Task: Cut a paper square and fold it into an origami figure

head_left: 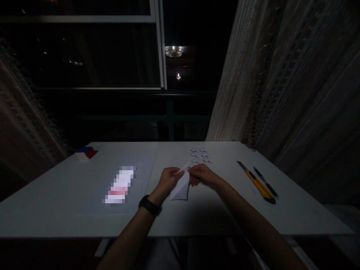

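Folded white paper [180, 191], one piece: held up over the near middle of your table, between your two hands, its narrow end pointing away from you and its wide end towards you.

Your left hand [170, 177]: fingers curled in, thumb pressed on the paper's left edge; a black wristwatch [150, 205] on the wrist.

Your right hand [203, 174]: thumb and forefinger pinched together on the paper near its narrow end, the other fingers curled below.

White table [222, 221]: dimly lit, bearing the items below.

Small pale pieces [194, 155], six, with dark marks: two columns of three, just beyond your right hand; too small to identify.

Yellow-and-black utility knife [256, 182]: to your right, slanting, blade end away from you. Black pen [264, 182]: just beside it, on its right.

Thin sheet [151, 164]: flat, to your left. Bright oblong [120, 185]: over it, pixelated, contents unreadable.

Red, blue and white block [86, 153]: far left corner.

Curtains [236, 75]: both sides of a dark window [92, 56].
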Demonstrator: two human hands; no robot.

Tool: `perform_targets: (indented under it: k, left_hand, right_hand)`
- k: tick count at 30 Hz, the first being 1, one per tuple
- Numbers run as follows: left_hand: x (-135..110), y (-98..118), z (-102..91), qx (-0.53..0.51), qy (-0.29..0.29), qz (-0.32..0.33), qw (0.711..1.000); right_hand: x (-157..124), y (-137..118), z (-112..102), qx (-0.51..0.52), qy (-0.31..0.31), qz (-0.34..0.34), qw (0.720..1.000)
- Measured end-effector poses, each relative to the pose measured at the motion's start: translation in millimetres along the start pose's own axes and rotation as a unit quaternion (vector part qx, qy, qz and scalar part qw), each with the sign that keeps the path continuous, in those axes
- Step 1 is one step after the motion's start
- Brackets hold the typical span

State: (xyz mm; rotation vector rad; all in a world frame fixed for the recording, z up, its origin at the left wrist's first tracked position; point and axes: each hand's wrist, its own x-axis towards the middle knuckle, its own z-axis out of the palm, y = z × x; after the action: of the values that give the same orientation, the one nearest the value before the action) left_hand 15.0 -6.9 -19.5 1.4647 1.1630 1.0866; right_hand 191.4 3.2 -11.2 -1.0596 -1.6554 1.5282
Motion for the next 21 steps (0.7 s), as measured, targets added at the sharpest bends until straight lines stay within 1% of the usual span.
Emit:
perform_targets:
  k: [2, 6, 12, 16, 18, 21]
  left_hand:
    - [-0.2, -0.1, 0.4, 0.001, -0.001, 0.0, 1.0]
    - [-0.8, 1.3, 1.4, -0.008, 0.009, -0.007, 1.0]
    - [-0.5, 2.6, 1.5, -0.055, 0.022, -0.015, 0.998]
    - [-0.3, 1.6, 2.0, -0.043, 0.033, -0.017, 0.998]
    - [-1.0, 2.3, 2.8, -0.022, 0.025, -0.013, 0.999]
    - [-2.7, 4.4, 4.0, 0.004, 0.0, 0.0, 1.0]
  right_hand:
    - [0.3, 1.8, 3.1, -0.016, 0.013, -0.005, 1.0]
    - [0.6, 4.5, 4.7, -0.026, 0.018, -0.019, 0.999]
    - [3.0, 6.5, 1.2, -0.004, 0.024, -0.05, 0.998]
    - [4.2, 7.5, -0.6, 0.018, 0.015, -0.041, 0.999]
    - [4.5, 6.4, -1.1, 0.031, 0.04, -0.052, 0.997]
    - [4.7, 2.3, 0.8, 0.055, 0.118, -0.089, 0.988]
